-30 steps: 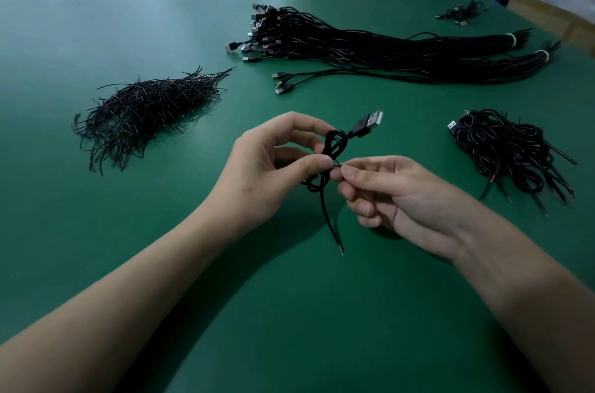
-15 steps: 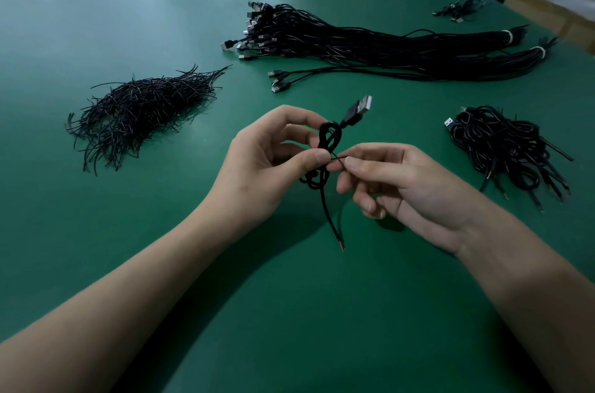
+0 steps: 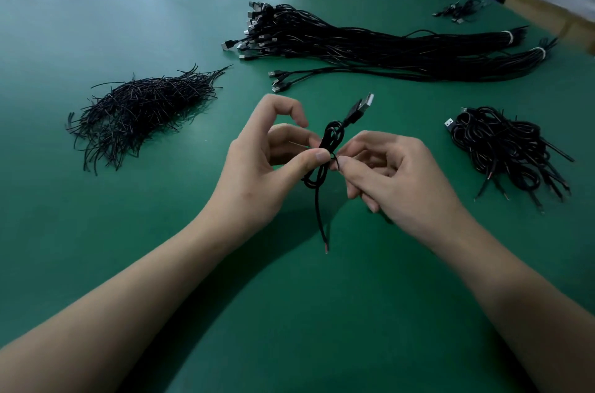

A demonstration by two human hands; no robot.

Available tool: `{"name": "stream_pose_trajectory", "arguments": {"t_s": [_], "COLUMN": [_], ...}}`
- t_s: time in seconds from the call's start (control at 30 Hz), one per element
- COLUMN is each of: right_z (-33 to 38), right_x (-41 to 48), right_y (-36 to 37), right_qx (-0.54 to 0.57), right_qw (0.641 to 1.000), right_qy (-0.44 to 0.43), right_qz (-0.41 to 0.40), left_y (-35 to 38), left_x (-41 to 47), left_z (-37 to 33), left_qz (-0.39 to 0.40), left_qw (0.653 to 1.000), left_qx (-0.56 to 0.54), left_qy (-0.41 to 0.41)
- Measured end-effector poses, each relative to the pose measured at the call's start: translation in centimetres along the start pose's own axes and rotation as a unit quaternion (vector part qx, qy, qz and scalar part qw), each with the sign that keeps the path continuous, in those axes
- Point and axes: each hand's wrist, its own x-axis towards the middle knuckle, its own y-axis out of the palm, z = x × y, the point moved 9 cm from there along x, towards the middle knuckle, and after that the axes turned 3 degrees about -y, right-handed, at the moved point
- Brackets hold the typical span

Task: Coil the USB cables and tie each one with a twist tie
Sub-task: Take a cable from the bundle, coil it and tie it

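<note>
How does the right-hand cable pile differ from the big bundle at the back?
The pile holds coiled cables heaped loosely; the bundle holds cables laid out straight. The bundle has white bands near one end; the pile shows none. Both are black USB cables on the green table.

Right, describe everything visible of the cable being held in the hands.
The cable is thin, black and rubbery-looking, wound into a small narrow coil above the green table. Its USB plug, metal-tipped, points up and right; a loose tail hangs down to a reddish end. The left hand pinches the coil's waist; the right hand pinches a twist tie there.
</note>
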Motion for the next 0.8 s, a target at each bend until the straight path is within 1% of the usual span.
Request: {"name": "stream_pose_trajectory", "arguments": {"t_s": [0.1, 0.23, 0.37, 0.47, 0.57, 0.63, 0.73, 0.8], "right_z": [0.0, 0.1, -0.1, -0.4, -0.5, -0.3, 0.0, -0.4], "right_x": [0.0, -0.1, -0.1, -0.1, 0.0, 0.0, 0.0, 0.0], "right_y": [0.0, 0.0, 0.3, 0.5, 0.7, 0.9, 1.1, 1.0], "right_qx": [-0.002, 0.005, 0.038, 0.059, 0.057, 0.071, 0.120, 0.171], "right_qw": [1.000, 1.000, 0.999, 0.998, 0.998, 0.997, 0.992, 0.983], "right_qy": [0.000, -0.005, 0.013, 0.022, 0.023, 0.021, 0.029, 0.060], "right_qz": [-0.010, -0.018, -0.012, -0.002, 0.016, 0.028, 0.033, 0.021], "left_y": [-0.1, 0.4, 0.3, 0.9, 1.1, 0.8, 0.6, 0.8], "left_x": [-0.2, -0.5, -1.0, -1.2, -1.1, -1.0, -0.7, -0.5], "left_z": [-1.2, -2.9, -3.9, -4.3, -4.1, -4.0, -3.6, -3.2], "left_qz": [-0.039, -0.038, -0.048, -0.023, -0.004, -0.005, -0.010, -0.003], "left_qw": [0.992, 0.964, 0.944, 0.927, 0.926, 0.935, 0.955, 0.966], "left_qx": [0.097, 0.212, 0.254, 0.288, 0.292, 0.273, 0.221, 0.186], "left_qy": [0.067, 0.157, 0.206, 0.238, 0.238, 0.228, 0.200, 0.181]}}
